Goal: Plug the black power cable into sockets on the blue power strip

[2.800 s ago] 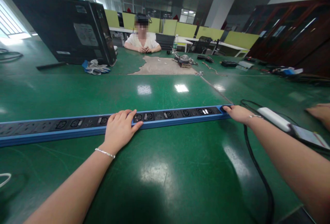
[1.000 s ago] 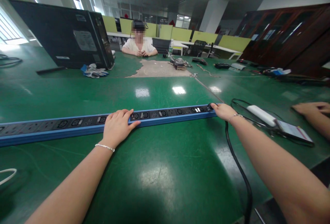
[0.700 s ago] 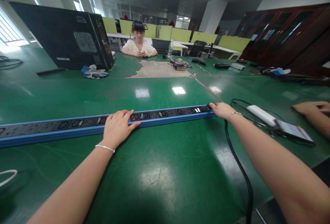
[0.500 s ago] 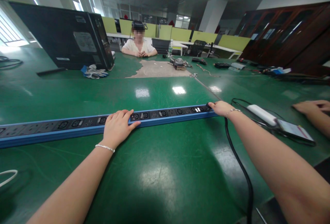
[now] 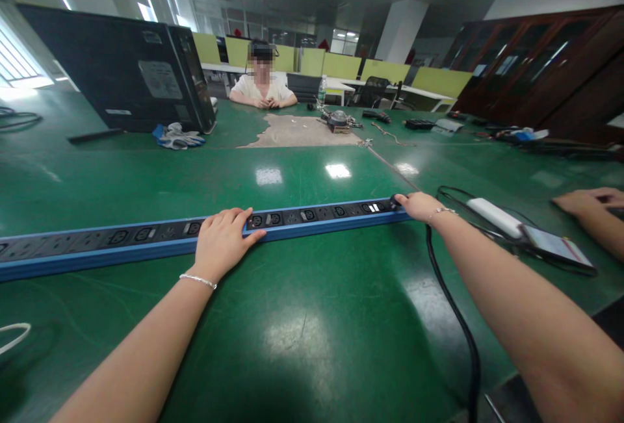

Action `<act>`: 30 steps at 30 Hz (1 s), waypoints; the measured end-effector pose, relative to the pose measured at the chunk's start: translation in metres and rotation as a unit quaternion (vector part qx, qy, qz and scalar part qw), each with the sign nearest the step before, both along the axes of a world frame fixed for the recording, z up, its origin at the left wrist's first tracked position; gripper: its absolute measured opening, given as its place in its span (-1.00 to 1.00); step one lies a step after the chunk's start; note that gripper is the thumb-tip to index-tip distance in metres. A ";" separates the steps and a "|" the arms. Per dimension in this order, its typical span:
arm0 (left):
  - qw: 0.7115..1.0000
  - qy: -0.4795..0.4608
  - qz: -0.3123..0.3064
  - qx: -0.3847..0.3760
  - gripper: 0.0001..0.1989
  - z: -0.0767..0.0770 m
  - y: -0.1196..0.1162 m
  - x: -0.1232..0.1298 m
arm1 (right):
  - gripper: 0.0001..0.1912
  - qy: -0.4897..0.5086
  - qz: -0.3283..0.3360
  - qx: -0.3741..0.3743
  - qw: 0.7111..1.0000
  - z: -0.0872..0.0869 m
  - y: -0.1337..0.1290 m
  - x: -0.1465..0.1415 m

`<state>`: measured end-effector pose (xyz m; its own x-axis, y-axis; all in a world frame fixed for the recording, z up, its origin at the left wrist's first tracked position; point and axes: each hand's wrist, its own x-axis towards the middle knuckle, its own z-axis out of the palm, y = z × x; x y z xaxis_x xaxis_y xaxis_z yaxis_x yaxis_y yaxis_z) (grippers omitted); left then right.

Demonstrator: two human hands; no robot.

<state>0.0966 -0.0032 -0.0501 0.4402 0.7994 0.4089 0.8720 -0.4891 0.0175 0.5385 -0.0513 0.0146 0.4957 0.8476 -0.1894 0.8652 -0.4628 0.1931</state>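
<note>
A long blue power strip (image 5: 324, 212) with black sockets lies across the green table. My left hand (image 5: 221, 241) grips its middle, fingers over the top and thumb along the front side. At the strip's right end, my right hand (image 5: 420, 206) is closed around it, with the thumb by a small round black part (image 5: 394, 203). The hand hides most of that end. A thick black cable (image 5: 451, 303) runs down from beneath my right hand toward the table's near edge.
A black computer case (image 5: 121, 72) stands back left, with gloves (image 5: 178, 136) beside it. A person (image 5: 263, 88) sits opposite. At right, another person's hands (image 5: 589, 202) rest near a phone-like device (image 5: 556, 246) and a white power bank-like block (image 5: 494, 216).
</note>
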 end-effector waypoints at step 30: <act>1.000 0.000 0.005 -0.003 -0.41 -0.001 0.000 0.000 | -0.37 0.038 -0.077 0.084 0.993 -0.020 -0.012 -0.016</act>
